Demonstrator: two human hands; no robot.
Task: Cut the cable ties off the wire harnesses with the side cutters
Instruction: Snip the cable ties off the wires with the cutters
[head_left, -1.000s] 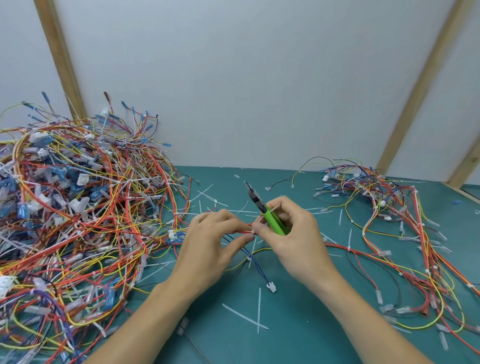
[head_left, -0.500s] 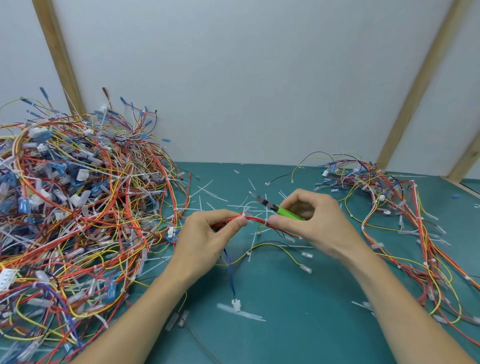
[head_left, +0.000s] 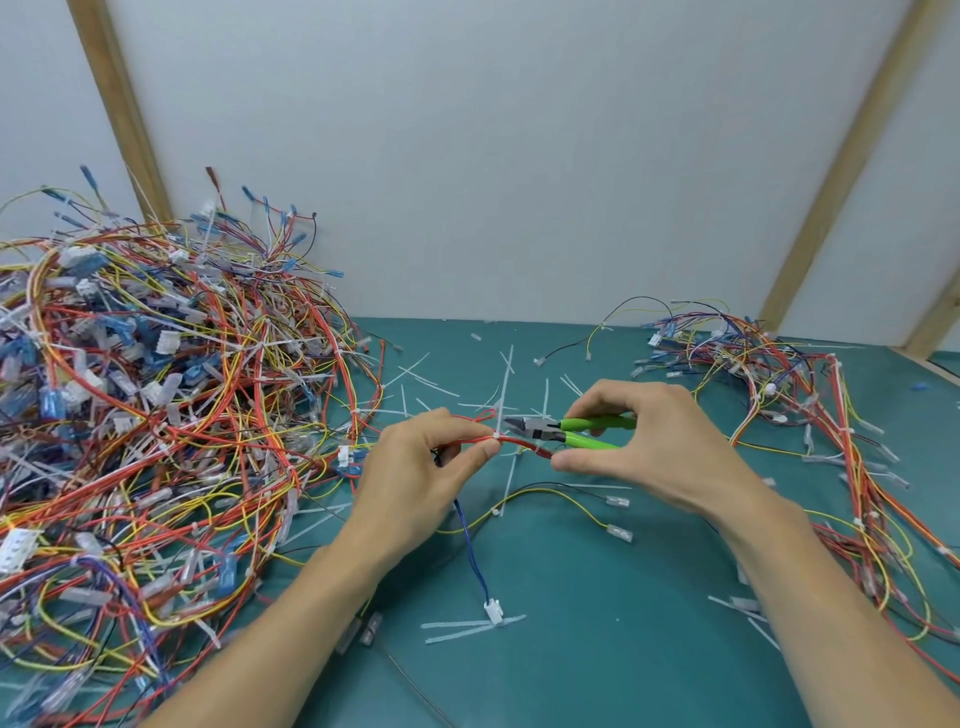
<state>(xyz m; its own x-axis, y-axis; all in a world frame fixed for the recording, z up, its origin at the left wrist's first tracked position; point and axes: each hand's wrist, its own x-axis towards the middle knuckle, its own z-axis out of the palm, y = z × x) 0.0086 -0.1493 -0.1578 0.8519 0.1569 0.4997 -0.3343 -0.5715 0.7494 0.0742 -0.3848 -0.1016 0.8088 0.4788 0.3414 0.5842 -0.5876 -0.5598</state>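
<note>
My left hand (head_left: 415, 470) pinches a small harness of red wires (head_left: 511, 441) above the middle of the green mat. A white cable tie (head_left: 497, 434) wraps the red wires just right of my left fingertips. My right hand (head_left: 654, 441) holds the green-handled side cutters (head_left: 571, 432), and its thumb presses the red wires from below. The cutter jaws point left, their tips right beside the tie. A blue wire with a white plug (head_left: 492, 609) hangs from the harness down to the mat.
A big tangled heap of harnesses (head_left: 156, 415) fills the left side. A flatter spread of harnesses (head_left: 810, 415) lies on the right. Cut white tie pieces (head_left: 467, 629) litter the green mat (head_left: 597, 649). A yellow and black wire (head_left: 566, 493) lies under my hands.
My hands have drawn apart along the red wires. The cutters have swung from pointing up and away to pointing left, with the jaws now at the white tie.
</note>
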